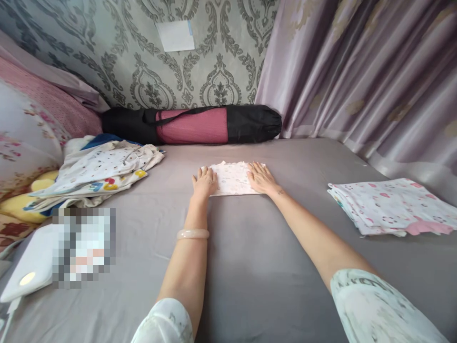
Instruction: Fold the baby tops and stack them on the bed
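A small folded piece of white cloth [233,180] with a faint pink print lies flat on the grey bed sheet [246,247]. It looks like a garment with a ruffled far edge, but I cannot tell which kind. My left hand [206,181] rests flat on its left end, fingers stretched out. On the right end my right hand [262,178] also lies flat, fingers extended forward. Neither hand grips the cloth; both press on it from above. A pale bangle [193,234] circles my left forearm.
At right lies a folded stack of white and pink printed cloth [396,205]. Left, printed clothes [107,164] are heaped beside a yellow plush item [21,207]. A white device with a cable [34,257] sits nearer. A rolled mat in a black bag [193,126] lines the wall.
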`<state>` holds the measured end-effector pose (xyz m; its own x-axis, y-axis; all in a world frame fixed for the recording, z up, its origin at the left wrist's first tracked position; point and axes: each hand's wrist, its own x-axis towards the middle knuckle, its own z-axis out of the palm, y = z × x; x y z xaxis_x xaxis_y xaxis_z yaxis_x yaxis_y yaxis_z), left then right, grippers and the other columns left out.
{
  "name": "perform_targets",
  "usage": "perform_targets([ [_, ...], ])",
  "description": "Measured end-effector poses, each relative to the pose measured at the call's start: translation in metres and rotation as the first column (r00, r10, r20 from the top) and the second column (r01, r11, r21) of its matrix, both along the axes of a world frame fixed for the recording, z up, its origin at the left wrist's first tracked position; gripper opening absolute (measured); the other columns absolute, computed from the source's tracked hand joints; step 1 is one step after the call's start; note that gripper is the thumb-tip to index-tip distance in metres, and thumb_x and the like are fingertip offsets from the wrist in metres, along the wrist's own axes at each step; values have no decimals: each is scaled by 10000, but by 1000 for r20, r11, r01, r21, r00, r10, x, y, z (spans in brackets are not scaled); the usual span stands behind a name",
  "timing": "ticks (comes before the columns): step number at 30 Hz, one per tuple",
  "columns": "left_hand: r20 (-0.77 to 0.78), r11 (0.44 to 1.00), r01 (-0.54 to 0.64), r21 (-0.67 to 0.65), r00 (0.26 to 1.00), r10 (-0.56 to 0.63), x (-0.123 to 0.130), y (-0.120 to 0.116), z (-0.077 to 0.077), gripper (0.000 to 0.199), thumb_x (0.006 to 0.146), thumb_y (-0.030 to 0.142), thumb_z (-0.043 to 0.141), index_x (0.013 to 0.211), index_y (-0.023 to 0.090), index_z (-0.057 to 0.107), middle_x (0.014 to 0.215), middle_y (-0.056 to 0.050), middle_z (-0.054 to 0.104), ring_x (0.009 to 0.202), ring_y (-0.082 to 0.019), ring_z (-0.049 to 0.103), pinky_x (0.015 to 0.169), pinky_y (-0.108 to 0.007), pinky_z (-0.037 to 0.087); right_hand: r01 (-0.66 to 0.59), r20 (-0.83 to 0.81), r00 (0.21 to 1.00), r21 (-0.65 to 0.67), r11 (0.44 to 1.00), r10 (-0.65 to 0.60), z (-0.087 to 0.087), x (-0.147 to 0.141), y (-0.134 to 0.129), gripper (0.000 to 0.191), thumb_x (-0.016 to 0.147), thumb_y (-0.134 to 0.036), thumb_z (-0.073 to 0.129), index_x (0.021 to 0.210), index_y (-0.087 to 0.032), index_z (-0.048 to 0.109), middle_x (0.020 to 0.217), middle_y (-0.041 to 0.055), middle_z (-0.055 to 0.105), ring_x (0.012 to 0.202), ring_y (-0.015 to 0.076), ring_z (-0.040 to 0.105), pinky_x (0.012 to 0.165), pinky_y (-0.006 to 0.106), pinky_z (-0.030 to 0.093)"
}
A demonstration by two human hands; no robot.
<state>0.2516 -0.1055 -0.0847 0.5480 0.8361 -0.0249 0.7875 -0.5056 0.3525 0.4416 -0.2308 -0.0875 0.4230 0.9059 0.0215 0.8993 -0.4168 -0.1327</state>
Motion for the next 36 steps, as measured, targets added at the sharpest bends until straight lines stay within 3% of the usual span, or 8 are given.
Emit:
perform_targets([
  [5,35,999,-29,-29,999,30,0,2,-2,481,987,342,240,1398,233,466,1577,-50,313,1471,-293,205,1165,-595,178,-7,-27,1000,-16,1000,7,-6,7,1,614,1004,-401,135,1544,-133,251,1610,100,204,1483,226,143,1200,420,104],
  [8,96,997,-52,-56,994,57,-1,5,0,456,982,309,269,1378,250,487,1547,-45,374,1464,-282,232,1163,-587,191,6,-23,1000,-39,999,-7,3,2,3,609,999,-395,182,1538,-126,270,1607,113,210,1481,247,148,1198,440,108],
  [11,193,997,-68,-42,978,75,-3,8,3,443,972,264,287,1348,239,520,1473,-65,482,1450,-266,278,1157,-582,211,-33,29,999,34,999,32,12,-11,8,585,995,-368,222,1524,-135,312,1606,105,215,1484,247,139,1199,455,69],
  [14,252,994,-98,-43,962,105,-7,10,5,449,960,222,297,1338,206,539,1403,-85,557,1438,-232,311,1154,-495,271,-104,32,994,82,991,102,12,-27,14,574,1000,-362,214,1517,-141,331,1601,89,236,1481,236,154,1200,444,76],
  [21,314,985,-151,-89,934,171,-15,16,6,466,932,186,320,1323,170,573,1336,-96,612,1276,-211,533,1058,-328,412,-88,-11,996,73,993,90,-3,-33,16,572,1000,-364,209,1518,-151,327,1595,69,261,1478,233,164,1192,462,107],
  [26,362,974,-182,-134,906,219,-16,16,7,449,939,209,327,1293,186,601,1302,-86,636,1240,-219,561,1043,-323,427,-61,-27,998,15,998,61,7,-39,23,568,992,-335,227,1509,-128,341,1592,97,260,1475,261,170,1187,497,96],
  [29,386,972,-190,-137,894,229,-15,16,6,437,939,213,335,1275,178,612,1290,-87,643,1219,-219,577,1035,-322,435,-89,3,996,99,991,90,10,-56,35,557,997,-332,225,1495,-127,366,1582,101,286,1475,255,168,1190,500,53],
  [36,426,970,-190,-149,874,236,-18,19,2,457,910,169,329,1260,167,624,1250,-90,667,1196,-216,593,1020,-323,449,-145,-38,988,101,984,150,-4,-74,49,560,996,-354,245,1507,-148,341,1596,64,255,1471,241,178,1189,492,97],
])
